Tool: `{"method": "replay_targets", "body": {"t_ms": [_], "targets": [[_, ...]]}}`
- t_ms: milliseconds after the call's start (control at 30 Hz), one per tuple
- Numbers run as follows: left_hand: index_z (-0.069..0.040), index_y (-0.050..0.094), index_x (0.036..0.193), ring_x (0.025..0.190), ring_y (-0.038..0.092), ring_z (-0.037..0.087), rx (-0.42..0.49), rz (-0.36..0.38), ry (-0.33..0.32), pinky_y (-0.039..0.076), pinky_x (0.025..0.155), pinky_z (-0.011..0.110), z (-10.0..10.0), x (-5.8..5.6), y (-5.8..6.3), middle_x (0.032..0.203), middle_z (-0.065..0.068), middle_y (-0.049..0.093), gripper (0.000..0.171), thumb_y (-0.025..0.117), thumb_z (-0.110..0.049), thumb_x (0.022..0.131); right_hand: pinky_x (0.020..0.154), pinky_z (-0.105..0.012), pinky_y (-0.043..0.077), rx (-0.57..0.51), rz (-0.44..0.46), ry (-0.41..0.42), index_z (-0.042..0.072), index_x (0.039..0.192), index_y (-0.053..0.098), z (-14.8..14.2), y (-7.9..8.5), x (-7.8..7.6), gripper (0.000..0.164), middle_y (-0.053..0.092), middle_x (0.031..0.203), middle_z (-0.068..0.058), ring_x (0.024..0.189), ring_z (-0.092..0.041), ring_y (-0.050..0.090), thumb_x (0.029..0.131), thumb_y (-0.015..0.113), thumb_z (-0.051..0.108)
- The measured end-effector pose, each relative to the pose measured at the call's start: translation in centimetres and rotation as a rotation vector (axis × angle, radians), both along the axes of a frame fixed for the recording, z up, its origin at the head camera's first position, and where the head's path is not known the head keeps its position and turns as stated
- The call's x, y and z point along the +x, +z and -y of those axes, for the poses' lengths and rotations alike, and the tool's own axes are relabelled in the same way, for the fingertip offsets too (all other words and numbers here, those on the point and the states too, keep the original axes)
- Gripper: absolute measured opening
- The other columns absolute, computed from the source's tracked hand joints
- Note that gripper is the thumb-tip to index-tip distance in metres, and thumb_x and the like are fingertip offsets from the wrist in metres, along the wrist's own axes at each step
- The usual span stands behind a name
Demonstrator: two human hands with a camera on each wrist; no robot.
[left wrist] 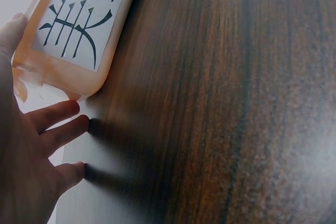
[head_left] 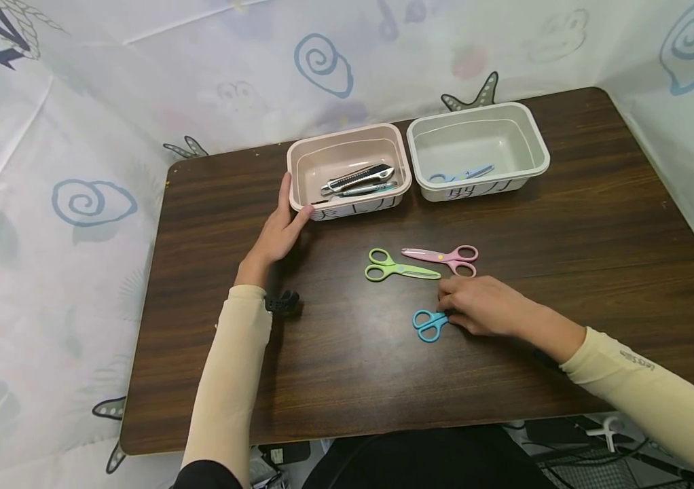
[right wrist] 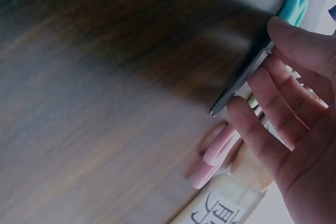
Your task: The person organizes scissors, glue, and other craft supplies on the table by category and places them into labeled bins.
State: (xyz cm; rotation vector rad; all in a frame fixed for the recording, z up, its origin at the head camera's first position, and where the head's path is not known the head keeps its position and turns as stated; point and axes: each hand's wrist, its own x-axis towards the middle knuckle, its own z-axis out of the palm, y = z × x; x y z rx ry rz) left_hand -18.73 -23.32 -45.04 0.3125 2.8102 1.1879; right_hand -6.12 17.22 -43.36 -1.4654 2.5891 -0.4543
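My right hand (head_left: pixel 452 305) lies low on the dark wooden table (head_left: pixel 597 231) and pinches the blades of small blue scissors (head_left: pixel 428 324), whose handles stick out to the left. In the right wrist view the thumb (right wrist: pixel 304 45) and fingers hold the grey blade of the blue scissors (right wrist: pixel 241 82). Just beyond lie green scissors (head_left: pixel 398 266) and pink scissors (head_left: pixel 443 257). With straight fingers, my left hand (head_left: pixel 288 212) rests against the front left corner of a pink bin (head_left: pixel 347 130). In the left wrist view, its fingers (left wrist: pixel 58 127) lie beside the pink bin (left wrist: pixel 79 30).
The pink bin holds utility knives (head_left: pixel 356 180). To its right stands a white bin (head_left: pixel 475 109) with pale blue scissors (head_left: pixel 462 175) inside. Printed cloth walls close in the table at the back and both sides.
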Motion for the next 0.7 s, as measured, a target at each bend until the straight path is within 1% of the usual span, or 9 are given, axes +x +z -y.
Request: {"method": "replay_targets", "body": {"t_ms": [133, 300, 433, 700], "targets": [[-0.041, -0.011, 0.155, 0.138, 0.037, 0.032, 0.004, -0.002, 0.001, 0.028, 0.108, 0.054, 0.1, 0.0, -0.1, 0.16, 0.008, 0.024, 0.082, 0.045, -0.058, 0.098, 0.059, -0.029, 0.047, 0.003, -0.019, 0.007, 0.016, 0.091, 0.074, 0.1, 0.0, 0.1, 0.015, 0.051, 0.086, 0.006, 0.077, -0.01, 0.05, 0.079, 0.083, 0.013], [-0.041, -0.011, 0.155, 0.137, 0.037, 0.032, 0.008, -0.001, 0.005, 0.028, 0.109, 0.054, 0.1, 0.0, -0.1, 0.159, 0.009, 0.025, 0.082, 0.044, -0.059, 0.098, 0.06, -0.03, 0.048, 0.0, -0.035, 0.012, 0.015, 0.093, 0.073, 0.0, -0.2, 0.1, 0.014, 0.053, 0.087, 0.004, 0.079, -0.012, 0.053, 0.082, 0.08, 0.011], [-0.041, -0.011, 0.155, 0.137, 0.037, 0.033, 0.0, 0.008, 0.013, 0.028, 0.108, 0.054, 0.1, 0.0, -0.1, 0.159, 0.01, 0.026, 0.082, 0.044, -0.06, 0.098, 0.062, -0.031, 0.05, -0.019, -0.054, 0.019, 0.014, 0.097, 0.073, -0.1, -0.5, 0.2, 0.013, 0.054, 0.088, 0.003, 0.082, -0.013, 0.054, 0.085, 0.077, 0.01], [-0.042, -0.012, 0.155, 0.138, 0.036, 0.034, -0.002, 0.013, 0.012, 0.028, 0.109, 0.055, -0.1, 0.1, 0.2, 0.159, 0.009, 0.024, 0.082, 0.044, -0.061, 0.097, 0.064, -0.032, 0.05, -0.055, -0.09, 0.023, 0.013, 0.097, 0.071, -0.2, -1.0, 0.4, 0.012, 0.055, 0.089, 0.003, 0.082, -0.012, 0.054, 0.086, 0.075, 0.01]]}}
